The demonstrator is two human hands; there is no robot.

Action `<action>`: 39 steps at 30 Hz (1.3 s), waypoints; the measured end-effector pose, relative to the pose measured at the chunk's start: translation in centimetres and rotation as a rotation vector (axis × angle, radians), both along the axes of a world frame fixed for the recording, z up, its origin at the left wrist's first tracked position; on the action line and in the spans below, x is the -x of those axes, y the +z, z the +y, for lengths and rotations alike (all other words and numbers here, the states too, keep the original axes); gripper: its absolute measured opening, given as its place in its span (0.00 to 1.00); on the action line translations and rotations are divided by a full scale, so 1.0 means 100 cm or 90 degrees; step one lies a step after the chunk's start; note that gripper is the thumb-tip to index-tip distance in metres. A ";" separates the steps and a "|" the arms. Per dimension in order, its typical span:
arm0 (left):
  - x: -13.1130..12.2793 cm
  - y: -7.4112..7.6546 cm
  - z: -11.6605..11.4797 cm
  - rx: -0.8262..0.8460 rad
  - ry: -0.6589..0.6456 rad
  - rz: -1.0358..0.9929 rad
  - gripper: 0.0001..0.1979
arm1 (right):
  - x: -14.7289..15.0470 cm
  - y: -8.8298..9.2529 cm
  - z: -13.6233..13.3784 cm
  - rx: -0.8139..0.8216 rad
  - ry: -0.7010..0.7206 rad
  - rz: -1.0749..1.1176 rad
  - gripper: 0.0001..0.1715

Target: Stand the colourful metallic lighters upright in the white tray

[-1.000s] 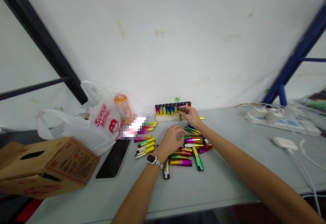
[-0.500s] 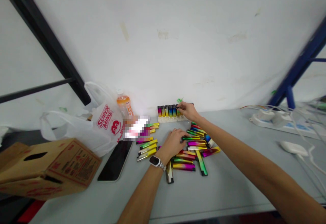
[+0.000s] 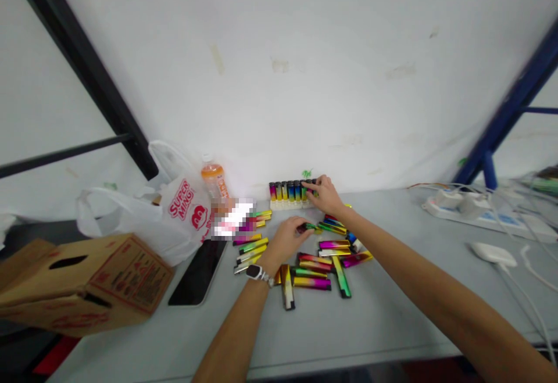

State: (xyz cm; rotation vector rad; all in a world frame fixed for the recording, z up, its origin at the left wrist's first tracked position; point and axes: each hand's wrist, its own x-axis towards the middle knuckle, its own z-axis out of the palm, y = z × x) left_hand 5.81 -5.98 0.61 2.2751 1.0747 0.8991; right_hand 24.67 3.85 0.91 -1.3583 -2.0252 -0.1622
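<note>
Several shiny, multicoloured lighters (image 3: 291, 190) stand upright in a row in a pale holder (image 3: 283, 204) against the wall. At the right part of that row, my right hand (image 3: 325, 194) has its fingers closed on a lighter, mostly hidden by them. Nearer to me, my left hand (image 3: 290, 236) pinches a green lighter (image 3: 310, 227) just above the table. Loose lighters (image 3: 311, 282) lie scattered below and to the right of my left hand. Another group of lighters (image 3: 253, 247) lies to its left.
To the left are a black phone (image 3: 198, 272), a cardboard box (image 3: 87, 284), a white plastic bag (image 3: 174, 220) and an orange drink bottle (image 3: 213, 181). A power strip (image 3: 483, 214) with cables and a white adapter (image 3: 493, 253) lie on the right.
My left hand has lifted a green lighter from the pile and moved slightly away from me. My right hand has shifted slightly right along the row.
</note>
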 end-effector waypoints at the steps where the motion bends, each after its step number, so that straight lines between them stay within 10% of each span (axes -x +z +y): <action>1: 0.001 0.000 0.000 -0.003 0.013 -0.035 0.09 | 0.001 -0.001 -0.005 0.016 -0.013 -0.011 0.27; 6: 0.004 0.003 -0.001 -0.047 0.077 -0.156 0.12 | 0.014 0.004 -0.044 0.060 0.010 0.153 0.35; 11: 0.000 0.009 -0.007 -0.086 0.109 -0.191 0.11 | 0.040 0.012 -0.097 0.282 0.266 0.497 0.31; 16: 0.002 0.013 -0.013 -0.142 0.138 -0.158 0.07 | 0.060 0.003 -0.123 0.357 0.255 0.635 0.24; 26: 0.021 0.012 -0.005 -0.145 0.118 -0.157 0.06 | 0.048 -0.008 -0.119 0.212 0.090 0.553 0.21; 39: 0.015 0.009 -0.006 -0.126 0.104 -0.082 0.11 | 0.052 -0.002 -0.129 0.306 0.260 0.635 0.23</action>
